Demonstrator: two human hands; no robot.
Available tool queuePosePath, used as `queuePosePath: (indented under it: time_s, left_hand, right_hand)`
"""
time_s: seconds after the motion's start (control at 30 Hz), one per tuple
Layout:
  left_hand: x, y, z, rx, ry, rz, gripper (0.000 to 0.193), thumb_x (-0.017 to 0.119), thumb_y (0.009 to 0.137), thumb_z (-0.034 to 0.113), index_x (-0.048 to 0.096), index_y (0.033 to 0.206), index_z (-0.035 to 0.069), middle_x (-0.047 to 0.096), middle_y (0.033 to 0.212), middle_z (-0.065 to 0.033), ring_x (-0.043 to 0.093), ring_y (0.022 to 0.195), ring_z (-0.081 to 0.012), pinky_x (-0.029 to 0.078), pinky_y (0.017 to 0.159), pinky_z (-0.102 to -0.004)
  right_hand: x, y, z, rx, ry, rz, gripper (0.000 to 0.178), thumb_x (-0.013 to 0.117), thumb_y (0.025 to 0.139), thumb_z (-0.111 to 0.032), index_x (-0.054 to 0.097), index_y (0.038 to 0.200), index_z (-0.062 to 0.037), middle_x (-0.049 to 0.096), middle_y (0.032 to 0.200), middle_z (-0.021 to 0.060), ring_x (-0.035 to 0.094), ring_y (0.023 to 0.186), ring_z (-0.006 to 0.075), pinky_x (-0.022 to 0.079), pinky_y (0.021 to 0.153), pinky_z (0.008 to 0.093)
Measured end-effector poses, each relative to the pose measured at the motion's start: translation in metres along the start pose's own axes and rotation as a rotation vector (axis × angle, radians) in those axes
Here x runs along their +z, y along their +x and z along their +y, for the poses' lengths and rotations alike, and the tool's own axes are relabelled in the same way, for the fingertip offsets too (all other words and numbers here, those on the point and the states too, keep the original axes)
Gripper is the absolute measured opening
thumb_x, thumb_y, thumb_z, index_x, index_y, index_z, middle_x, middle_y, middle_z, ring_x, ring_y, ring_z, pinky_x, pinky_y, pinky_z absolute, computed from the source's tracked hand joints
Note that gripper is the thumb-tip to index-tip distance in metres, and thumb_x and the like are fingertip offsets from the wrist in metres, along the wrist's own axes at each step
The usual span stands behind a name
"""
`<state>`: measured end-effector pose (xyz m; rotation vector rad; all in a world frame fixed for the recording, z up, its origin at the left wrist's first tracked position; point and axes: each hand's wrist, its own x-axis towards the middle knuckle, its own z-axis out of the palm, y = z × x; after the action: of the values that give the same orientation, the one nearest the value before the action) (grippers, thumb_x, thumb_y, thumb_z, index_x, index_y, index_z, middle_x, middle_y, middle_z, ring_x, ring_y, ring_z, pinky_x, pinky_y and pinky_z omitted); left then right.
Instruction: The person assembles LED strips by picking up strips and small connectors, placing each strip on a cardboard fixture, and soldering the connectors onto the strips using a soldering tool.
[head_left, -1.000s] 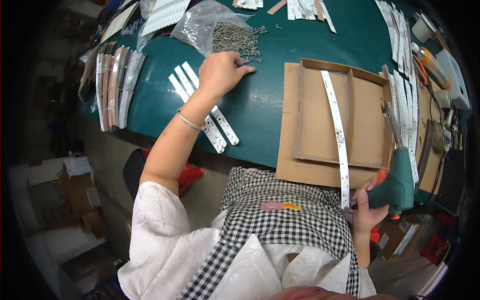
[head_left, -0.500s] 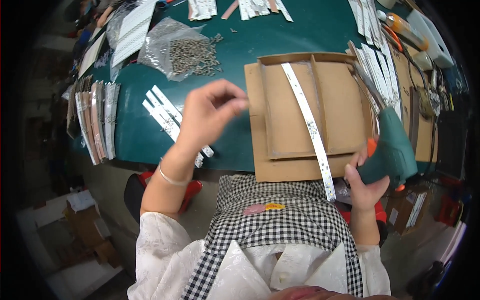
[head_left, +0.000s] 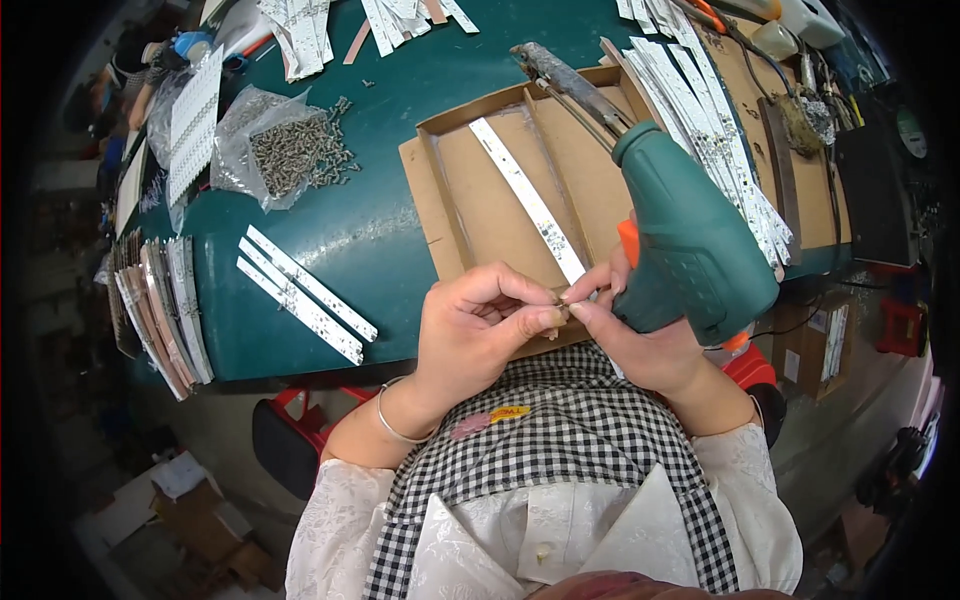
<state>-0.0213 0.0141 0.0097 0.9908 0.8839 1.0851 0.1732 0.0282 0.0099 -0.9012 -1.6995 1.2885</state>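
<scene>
My left hand (head_left: 475, 322) pinches a tiny brownish metal part (head_left: 562, 303) between thumb and forefinger, in front of my apron. The thumb and forefinger of my right hand (head_left: 655, 347) meet it at the same spot. That right hand also grips a green soldering gun (head_left: 695, 230) with orange trims, its metal tip slanting away to the far left over the tray. Under the tip lies a shallow cardboard tray (head_left: 490, 235) with a raised rim and a divider. A narrow white LED strip board (head_left: 522, 185) rests slantwise on it, its near end partly hidden by my hands.
Left of the tray are several white strips (head_left: 305, 300). Behind them, a clear bag (head_left: 235, 150) spills small metal parts (head_left: 300, 152). Stacked strips (head_left: 165, 310) stand at the far left. More strips (head_left: 700, 130) and cables (head_left: 765, 65) lie right; a red stool (head_left: 300, 440) stands below.
My left hand has moved right and down to meet my right hand. The soldering gun has shifted left and up over the tray. The whole view has turned slightly.
</scene>
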Motion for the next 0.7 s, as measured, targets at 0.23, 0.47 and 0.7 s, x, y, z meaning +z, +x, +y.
queuePosePath:
  time_s: [0.23,0.47,0.7]
  left_hand:
    - [0.007,0.002,-0.003,0.137,0.294,0.085,0.009,0.072,0.083,0.000,0.065,0.088,-0.003,0.070,0.083,-0.0086,0.068,0.077,-0.0122,0.055,0.067,-0.0240]
    - [0.005,0.012,-0.003,0.446,0.710,0.074,0.013,0.077,0.075,0.001,0.069,0.085,0.002,0.070,0.075,-0.0097,0.067,0.064,-0.0186,0.052,0.057,-0.0267]
    - [-0.013,0.033,-0.003,0.443,0.839,0.098,0.011,0.075,0.073,-0.005,0.070,0.081,0.000,0.072,0.079,-0.0097,0.068,0.069,-0.0184,0.053,0.062,-0.0267]
  right_hand:
    - [-0.001,0.007,0.009,-0.064,-0.093,0.017,0.037,0.061,0.081,0.016,0.040,0.102,-0.0052,0.053,0.090,0.0062,0.054,0.071,0.0053,0.041,0.058,0.0180]
    - [0.000,0.002,0.016,0.068,-0.097,0.063,0.034,0.060,0.082,0.015,0.040,0.100,-0.0052,0.058,0.088,0.0083,0.050,0.066,0.0023,0.039,0.057,0.0168]
    - [-0.003,0.001,0.028,-0.080,-0.153,0.155,0.042,0.058,0.082,0.018,0.042,0.116,-0.0003,0.047,0.093,0.0056,0.060,0.078,0.0145,0.052,0.069,0.0251]
